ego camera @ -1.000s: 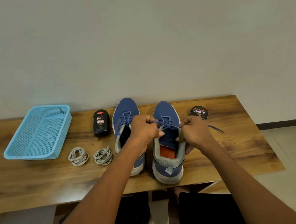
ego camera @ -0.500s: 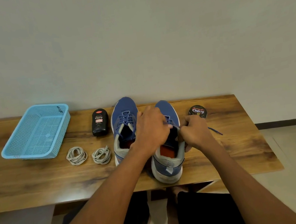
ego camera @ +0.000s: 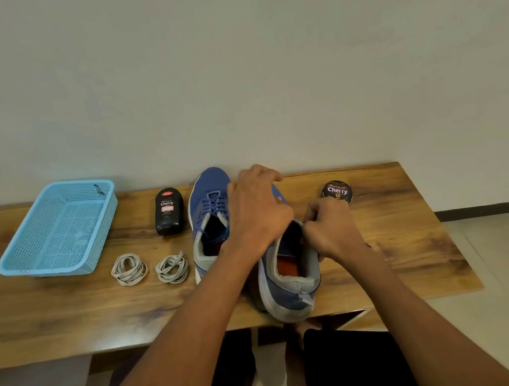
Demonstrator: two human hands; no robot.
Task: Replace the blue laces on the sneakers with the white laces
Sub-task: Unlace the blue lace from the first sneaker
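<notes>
Wooden table (ego camera: 51,322): hands (ego camera: 259,212) hide right sneaker (ego camera: 288,273) lacing; grip unclear.

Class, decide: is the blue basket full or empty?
Empty: the blue basket shows only its bare mesh floor; both white lace bundles lie outside on the table.

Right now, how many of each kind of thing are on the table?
Sneakers: 2
White lace bundles: 2
Blue basket: 1
Polish bottle: 1
Polish tin: 1
Total: 7
</notes>
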